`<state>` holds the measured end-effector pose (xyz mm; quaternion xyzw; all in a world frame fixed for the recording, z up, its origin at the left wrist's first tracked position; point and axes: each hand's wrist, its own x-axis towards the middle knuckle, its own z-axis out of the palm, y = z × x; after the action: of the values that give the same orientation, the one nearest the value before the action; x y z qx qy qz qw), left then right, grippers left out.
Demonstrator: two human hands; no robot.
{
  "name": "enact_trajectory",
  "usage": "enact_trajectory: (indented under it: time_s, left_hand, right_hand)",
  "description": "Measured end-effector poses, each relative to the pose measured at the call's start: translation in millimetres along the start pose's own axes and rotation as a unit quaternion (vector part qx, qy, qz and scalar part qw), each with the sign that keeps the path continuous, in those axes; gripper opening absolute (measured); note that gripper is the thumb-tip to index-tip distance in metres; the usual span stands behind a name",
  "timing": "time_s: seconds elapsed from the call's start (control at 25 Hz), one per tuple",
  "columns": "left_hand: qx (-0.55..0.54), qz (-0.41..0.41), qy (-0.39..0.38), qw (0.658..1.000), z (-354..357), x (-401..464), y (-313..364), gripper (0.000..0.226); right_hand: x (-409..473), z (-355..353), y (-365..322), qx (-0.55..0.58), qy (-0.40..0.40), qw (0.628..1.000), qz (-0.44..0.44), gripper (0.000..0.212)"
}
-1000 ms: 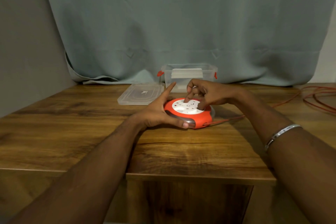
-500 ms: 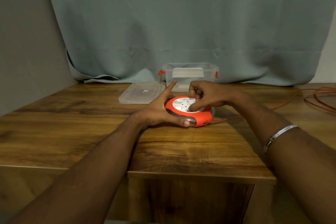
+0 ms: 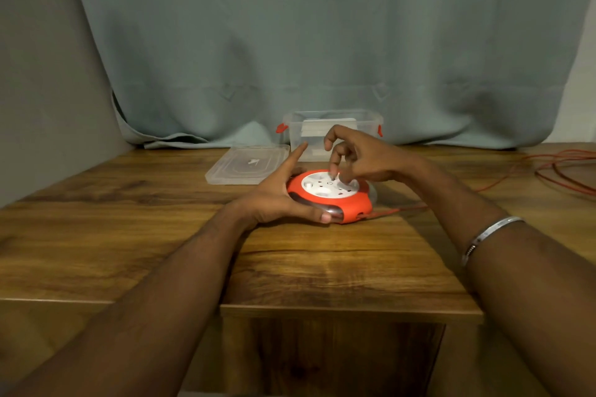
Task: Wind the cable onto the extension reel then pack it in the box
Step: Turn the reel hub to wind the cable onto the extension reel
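Both hands (image 3: 274, 200) on reel (image 3: 332, 195)

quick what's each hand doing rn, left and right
Left hand: holds the side of the orange reel, thumb curled on its near rim.
Right hand: fingers curled down onto the reel's white face, turning it.

Lid (image 3: 248, 164) lies left of box (image 3: 335, 126); curtain (image 3: 322, 42) close behind.
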<state>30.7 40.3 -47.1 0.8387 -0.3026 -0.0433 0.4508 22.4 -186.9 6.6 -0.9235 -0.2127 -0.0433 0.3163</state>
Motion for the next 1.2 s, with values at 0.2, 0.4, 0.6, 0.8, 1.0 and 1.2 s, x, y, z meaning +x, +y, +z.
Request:
enact_trajectory:
  time_s: [0.2,0.4,0.6,0.8,1.0,1.2]
  left_hand:
    - [-0.004,-0.002,-0.009,1.000,-1,2,0,0.137]
    - [-0.007,0.003,-0.004,1.000,0,1,-1,0.140]
    - [-0.023,0.024,0.009,0.999,-1,-1,1,0.140]
    - [-0.027,0.041,0.035,0.998,-1,-2,8,0.138]
    - [-0.010,0.032,0.035,0.999,0,-2,7,0.135]
    - [0.013,0.023,0.029,0.999,-1,2,2,0.134]
  right_hand:
    - [1,-6,-1,-0.010,-0.075,0.997,0.001,0.100]
    - [3,-7,1,0.021,-0.121,0.992,0.003,0.108]
    - [-1,-11,-4,0.025,-0.134,0.991,0.005,0.110]
    - [-11,-22,-1,0.036,-0.113,0.993,0.019,0.105]
    - [-8,-20,9,0.009,-0.087,0.995,0.049,0.085]
    - [-5,-12,5,-0.034,-0.045,0.998,0.031,0.064]
